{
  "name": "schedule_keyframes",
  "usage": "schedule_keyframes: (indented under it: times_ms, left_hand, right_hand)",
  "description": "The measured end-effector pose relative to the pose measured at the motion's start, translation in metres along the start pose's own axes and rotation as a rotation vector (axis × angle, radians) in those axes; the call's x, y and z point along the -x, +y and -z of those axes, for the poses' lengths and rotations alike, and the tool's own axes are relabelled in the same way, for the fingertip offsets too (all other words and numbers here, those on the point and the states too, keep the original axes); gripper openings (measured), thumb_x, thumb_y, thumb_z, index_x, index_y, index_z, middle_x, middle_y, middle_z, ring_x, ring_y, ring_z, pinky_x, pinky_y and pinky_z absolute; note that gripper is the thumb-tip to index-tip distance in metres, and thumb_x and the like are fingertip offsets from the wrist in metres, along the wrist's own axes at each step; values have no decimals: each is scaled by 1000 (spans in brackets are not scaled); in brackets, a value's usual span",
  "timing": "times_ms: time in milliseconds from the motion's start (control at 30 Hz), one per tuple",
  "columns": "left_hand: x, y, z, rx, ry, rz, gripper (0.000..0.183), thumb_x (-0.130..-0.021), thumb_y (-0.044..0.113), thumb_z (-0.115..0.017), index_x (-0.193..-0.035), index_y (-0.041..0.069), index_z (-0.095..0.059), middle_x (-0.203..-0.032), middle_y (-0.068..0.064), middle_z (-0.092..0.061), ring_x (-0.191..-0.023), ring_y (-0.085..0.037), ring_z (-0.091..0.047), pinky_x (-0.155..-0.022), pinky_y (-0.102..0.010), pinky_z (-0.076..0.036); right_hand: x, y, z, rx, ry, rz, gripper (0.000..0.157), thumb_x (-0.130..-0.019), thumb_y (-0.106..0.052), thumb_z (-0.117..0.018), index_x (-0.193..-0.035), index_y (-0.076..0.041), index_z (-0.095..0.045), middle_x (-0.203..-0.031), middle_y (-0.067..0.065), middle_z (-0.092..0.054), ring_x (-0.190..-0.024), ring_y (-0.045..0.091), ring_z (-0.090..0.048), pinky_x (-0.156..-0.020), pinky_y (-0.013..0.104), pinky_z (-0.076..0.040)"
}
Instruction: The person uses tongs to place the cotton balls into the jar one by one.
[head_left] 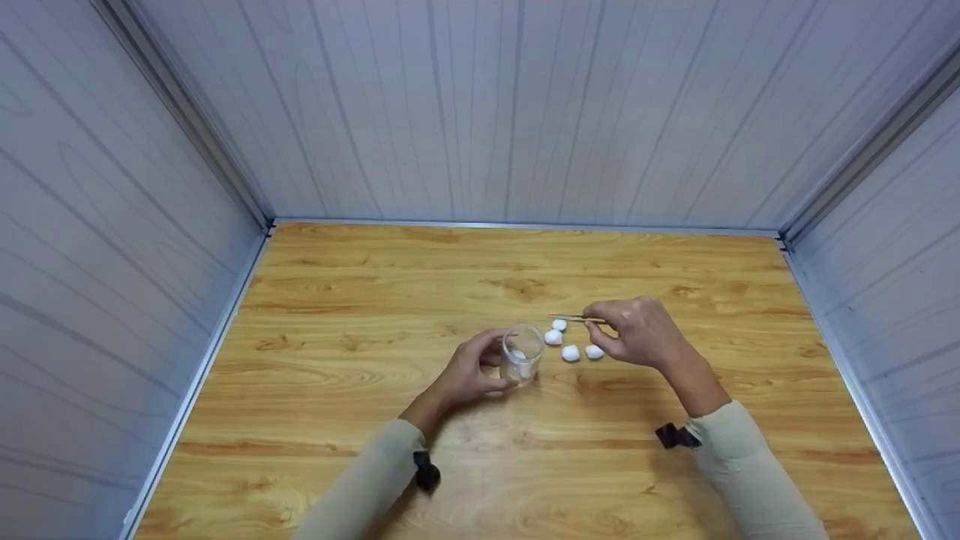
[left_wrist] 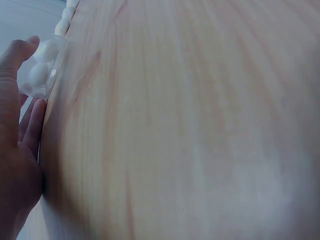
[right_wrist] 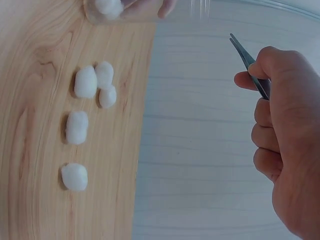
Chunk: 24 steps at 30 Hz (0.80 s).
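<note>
My left hand (head_left: 466, 373) grips a clear cup (head_left: 529, 371), with the thumb on its near side and fingers behind. White cotton balls (left_wrist: 39, 74) lie inside the cup, seen through its wall in the left wrist view. My right hand (head_left: 639, 331) pinches metal tweezers (right_wrist: 245, 55) between thumb and forefinger, the other fingers curled in. Nothing sits between the tips in the right wrist view, and they are slightly apart. In the head view the tweezers pass above loose cotton balls (head_left: 571, 353), which lie on the table to the right of the cup.
The wood-grain table (head_left: 360, 300) is bounded by pale panel walls (head_left: 480, 112) at the back and both sides. Several cotton balls (right_wrist: 77, 127) lie close together between my hands. Dark wrist-worn devices (head_left: 427, 472) hang at both sleeves.
</note>
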<state>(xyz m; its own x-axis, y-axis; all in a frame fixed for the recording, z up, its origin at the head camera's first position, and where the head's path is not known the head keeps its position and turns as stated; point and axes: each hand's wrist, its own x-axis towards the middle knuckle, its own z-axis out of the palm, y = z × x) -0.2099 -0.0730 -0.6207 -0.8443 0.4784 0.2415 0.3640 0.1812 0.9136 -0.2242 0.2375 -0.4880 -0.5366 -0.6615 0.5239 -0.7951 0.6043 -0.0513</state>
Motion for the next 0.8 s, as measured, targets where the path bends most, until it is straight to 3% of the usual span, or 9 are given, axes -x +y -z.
schedule_keyframes:
  times_ms: [200,500,800]
  left_hand:
    - [0,3,-2,25,14,12,76,-75,5,-88,-142,14,-53,-126,-21,-67,-107,-33,-71,-92,-46,-62]
    - [0,5,-6,13,29,17,76,-73,-8,-85,-141,0,-51,-124,-33,-63,-110,-44,-67,-93,-56,-59]
    - [-1,2,-1,-15,13,20,78,-75,7,-89,-143,16,-53,-126,-17,-66,-113,-31,-68,-95,-45,-61]
  right_hand:
    - [5,7,2,15,-16,-13,8,-87,-17,-74,-94,-13,-75,-73,0,-76,-47,7,-56,-42,22,-43]
    - [16,19,4,26,-41,-56,7,-88,-16,-73,-93,-13,-75,-74,1,-77,-46,5,-52,-44,22,-42]
    - [22,29,3,39,-46,-68,6,-87,-16,-73,-92,-14,-76,-74,1,-77,-45,-1,-35,-45,16,-30]
